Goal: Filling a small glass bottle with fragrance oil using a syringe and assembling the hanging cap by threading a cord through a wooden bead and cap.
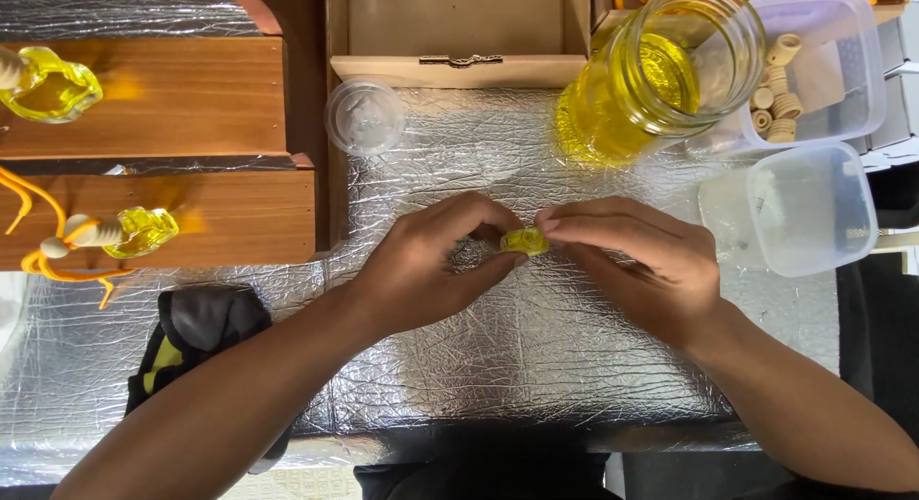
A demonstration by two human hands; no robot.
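A small glass bottle (525,241) filled with yellow liquid is pinched between my two hands over the silver foil mat (536,356). My left hand (431,266) grips it from the left with thumb and fingers. Fingertips of my right hand (641,261) press on its right side and top. Most of the bottle is hidden by my fingers.
A large open jar of yellow liquid (661,74) stands behind my hands. Beside it sit a clear tub of wooden caps (823,69), an empty clear tub (795,208) and a clear round lid (365,115). Two filled small bottles (53,84) (134,232) lie on wooden boards at left. A black cloth (196,333) lies near the front left.
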